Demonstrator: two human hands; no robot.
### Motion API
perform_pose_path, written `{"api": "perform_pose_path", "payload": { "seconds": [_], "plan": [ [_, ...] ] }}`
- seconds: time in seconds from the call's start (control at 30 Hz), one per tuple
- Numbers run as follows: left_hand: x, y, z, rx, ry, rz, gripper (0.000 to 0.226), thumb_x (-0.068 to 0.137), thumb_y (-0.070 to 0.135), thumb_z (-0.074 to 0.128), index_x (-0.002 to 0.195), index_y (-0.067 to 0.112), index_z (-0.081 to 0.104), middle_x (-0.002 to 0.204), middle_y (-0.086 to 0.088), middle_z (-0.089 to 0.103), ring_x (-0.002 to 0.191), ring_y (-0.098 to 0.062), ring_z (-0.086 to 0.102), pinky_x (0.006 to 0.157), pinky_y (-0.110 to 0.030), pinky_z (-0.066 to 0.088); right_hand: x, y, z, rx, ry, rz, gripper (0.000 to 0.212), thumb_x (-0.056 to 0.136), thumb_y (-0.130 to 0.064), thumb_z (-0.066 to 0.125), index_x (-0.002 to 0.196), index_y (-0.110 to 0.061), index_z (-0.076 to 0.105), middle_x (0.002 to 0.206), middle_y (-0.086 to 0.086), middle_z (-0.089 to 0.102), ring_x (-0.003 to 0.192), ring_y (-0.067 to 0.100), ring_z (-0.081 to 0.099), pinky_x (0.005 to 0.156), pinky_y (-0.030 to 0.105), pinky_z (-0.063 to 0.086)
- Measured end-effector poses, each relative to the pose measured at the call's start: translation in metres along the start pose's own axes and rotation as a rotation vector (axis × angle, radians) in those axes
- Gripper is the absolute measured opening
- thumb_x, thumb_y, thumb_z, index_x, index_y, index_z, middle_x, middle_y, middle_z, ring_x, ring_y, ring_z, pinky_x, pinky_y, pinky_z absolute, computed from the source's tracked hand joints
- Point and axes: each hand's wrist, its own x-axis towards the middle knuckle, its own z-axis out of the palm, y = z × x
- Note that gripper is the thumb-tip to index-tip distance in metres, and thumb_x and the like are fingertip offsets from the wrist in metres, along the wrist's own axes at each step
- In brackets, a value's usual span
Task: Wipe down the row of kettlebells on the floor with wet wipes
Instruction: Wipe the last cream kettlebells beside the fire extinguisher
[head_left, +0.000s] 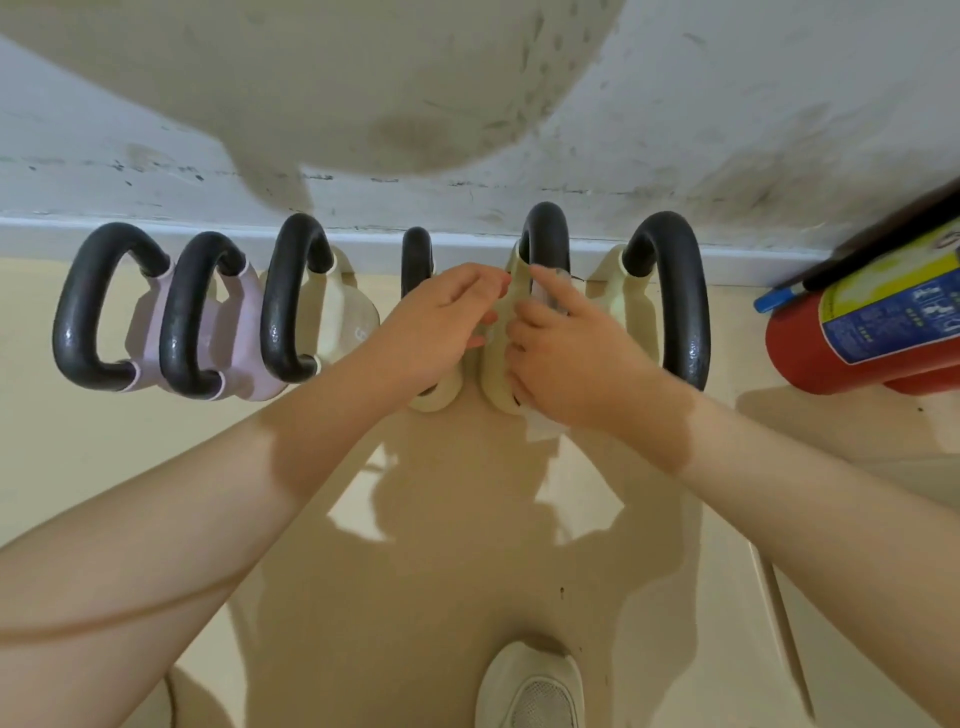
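Observation:
Several kettlebells with black handles stand in a row on the floor along the wall. Two at the left are pale pink (239, 332); the others are cream. My right hand (566, 353) presses a white wet wipe (543, 423) against the side of the fifth, cream kettlebell (496, 332), its fingers curled over the wipe. My left hand (436, 322) rests on the fourth kettlebell (434, 400) beside it, fingers reaching toward the fifth one's shoulder. The sixth kettlebell (675, 291) stands just right of my right hand.
A red fire extinguisher (852, 338) with a blue and yellow label stands at the right by the wall. The scuffed white wall (675, 130) runs right behind the row. My white shoe (535, 686) is on the beige floor below.

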Motion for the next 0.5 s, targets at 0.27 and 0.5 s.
{"api": "perform_pose_path", "payload": {
  "seconds": [0.27,0.5],
  "plan": [
    [0.009,-0.006,0.000,-0.078,0.045,-0.060,0.027,0.098,0.031,0.037,0.113,0.021,0.056,0.101,0.010,0.060,0.091,-0.010,0.059,0.082,-0.024,0.051,0.047,0.063,0.007,0.414,-0.202,0.193,0.042,0.094,-0.025,0.031,0.092,-0.009,0.069,0.112,0.008,0.064,0.122,0.027,0.044,0.110,0.043,0.025],
    [0.017,-0.008,0.001,-0.112,0.072,-0.082,0.027,0.098,0.026,0.038,0.111,0.014,0.058,0.096,0.003,0.060,0.081,-0.010,0.058,0.073,-0.019,0.053,0.036,0.066,0.013,0.512,-0.140,0.075,0.058,0.086,-0.036,0.017,0.074,-0.013,0.068,0.098,0.004,0.069,0.117,0.026,0.051,0.110,0.043,0.026]
  ]
}}
